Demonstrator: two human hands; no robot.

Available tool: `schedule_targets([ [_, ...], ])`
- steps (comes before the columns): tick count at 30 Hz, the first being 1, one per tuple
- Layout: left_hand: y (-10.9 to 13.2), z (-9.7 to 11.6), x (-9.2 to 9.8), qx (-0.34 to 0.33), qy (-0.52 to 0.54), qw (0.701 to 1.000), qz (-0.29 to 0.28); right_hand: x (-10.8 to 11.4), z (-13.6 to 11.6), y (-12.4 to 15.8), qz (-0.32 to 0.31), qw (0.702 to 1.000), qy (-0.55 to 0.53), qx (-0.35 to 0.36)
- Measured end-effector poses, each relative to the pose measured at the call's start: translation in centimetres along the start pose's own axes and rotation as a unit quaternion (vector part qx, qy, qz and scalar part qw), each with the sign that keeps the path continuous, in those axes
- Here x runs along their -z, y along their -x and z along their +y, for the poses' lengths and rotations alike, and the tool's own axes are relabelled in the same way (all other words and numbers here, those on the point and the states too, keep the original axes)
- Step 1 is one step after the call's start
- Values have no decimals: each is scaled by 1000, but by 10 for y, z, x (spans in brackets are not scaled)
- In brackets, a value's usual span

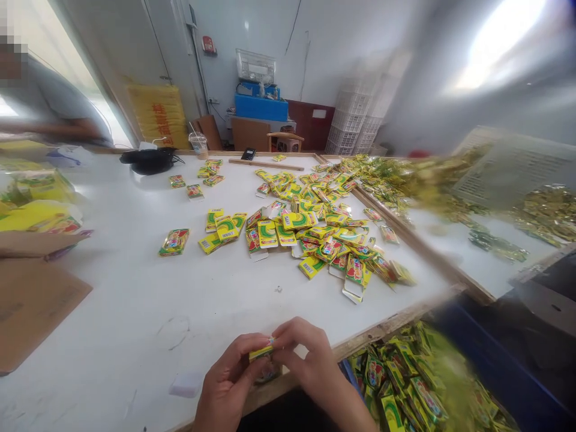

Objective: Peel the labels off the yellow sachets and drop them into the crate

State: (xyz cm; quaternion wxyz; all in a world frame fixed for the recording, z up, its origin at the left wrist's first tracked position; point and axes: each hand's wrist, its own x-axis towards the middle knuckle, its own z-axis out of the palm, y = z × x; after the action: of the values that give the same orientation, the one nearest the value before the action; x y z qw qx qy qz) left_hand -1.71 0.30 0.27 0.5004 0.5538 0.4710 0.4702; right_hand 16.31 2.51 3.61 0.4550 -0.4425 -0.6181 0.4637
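Note:
At the near table edge, my left hand (231, 375) is closed around a small yellow-and-green printed box (260, 353). My right hand (306, 357) pinches at the upper right end of that same box, thumb and fingers together. Its lower side is partly hidden by the fingers and blurred. Farther out lies a loose pile of similar small boxes (300, 221), some with white end flaps standing open. A single box (174, 242) sits apart to the left of the pile, with a few more (222, 231) between them.
A blue bin (490, 360) holding many boxes stands below the table edge at right. Wooden strips (405, 231) divide off gold wrapped packets (378, 180) and a white crate (517, 168). Brown cardboard (40, 306) lies left; a person (63, 105) is behind it.

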Motion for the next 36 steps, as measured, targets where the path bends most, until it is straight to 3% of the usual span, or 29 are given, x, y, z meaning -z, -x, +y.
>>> schedule_targets([
  [8,11,-13,21,22,-64,998,17,-6,6,9,36,998,18,-49],
  [11,12,-16,25,23,-77,997,-2,-6,5,9,59,997,16,-49],
  [16,11,-20,26,-2,-105,994,2,-7,0,10,74,996,50,-26],
  [23,11,-16,22,-36,-127,991,6,-12,-6,13,97,992,72,-44],
  [27,14,-17,22,-84,-162,983,-4,-13,-5,11,103,992,61,-50],
  [32,16,-24,21,-167,-231,958,19,-13,-10,11,99,988,2,-120],
  [36,14,-27,21,-213,-257,943,-2,-15,-11,15,105,990,33,-91],
])
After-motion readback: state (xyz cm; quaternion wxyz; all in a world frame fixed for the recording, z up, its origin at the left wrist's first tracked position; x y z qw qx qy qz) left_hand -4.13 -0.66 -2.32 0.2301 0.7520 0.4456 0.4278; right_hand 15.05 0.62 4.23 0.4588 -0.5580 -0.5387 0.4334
